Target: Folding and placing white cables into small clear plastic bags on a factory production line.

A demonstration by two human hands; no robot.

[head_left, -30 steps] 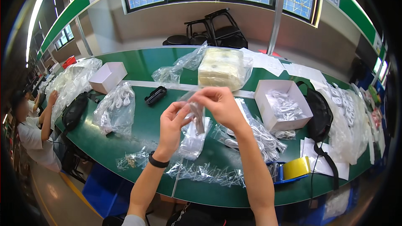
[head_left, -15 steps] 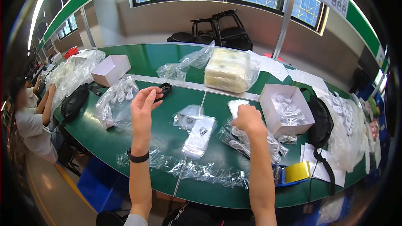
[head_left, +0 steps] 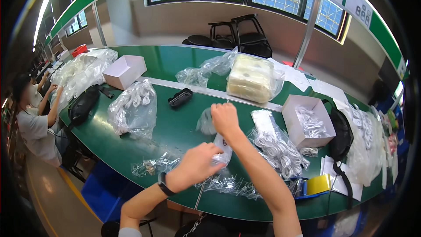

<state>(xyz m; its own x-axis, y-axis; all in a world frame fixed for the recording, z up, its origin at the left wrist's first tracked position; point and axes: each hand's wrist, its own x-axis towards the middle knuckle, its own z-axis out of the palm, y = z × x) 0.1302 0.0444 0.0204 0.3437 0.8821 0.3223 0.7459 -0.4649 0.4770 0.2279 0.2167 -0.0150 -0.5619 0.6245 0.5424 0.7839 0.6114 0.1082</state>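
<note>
My left hand (head_left: 197, 166), with a black band at its wrist, is open beside a flat clear plastic bag (head_left: 226, 151), its thumb and fingers apart. Whether it touches the bag is hard to tell. Just beyond, my right hand (head_left: 224, 118) is closed; anything in its fingers is hidden. Next to the right hand lies a crumpled clear bag (head_left: 205, 123), partly covered by it. A black oblong object (head_left: 180, 98) rests on the green table farther left. To the right of my hands are coiled white cables (head_left: 283, 151) in clear plastic, with a white packet (head_left: 263, 123) on them.
A white box (head_left: 307, 131) of cables stands right, near a black pouch (head_left: 341, 131). A bag of cables (head_left: 136, 107) and another white box (head_left: 125, 72) are left. Behind sits a wrapped cream stack (head_left: 250, 79). A yellow-and-blue holder (head_left: 318, 185) is near the front edge.
My right hand has left the white packet and moved left over the middle. My left hand has come down from near the black object toward the flat bag. The view has shifted slightly.
</note>
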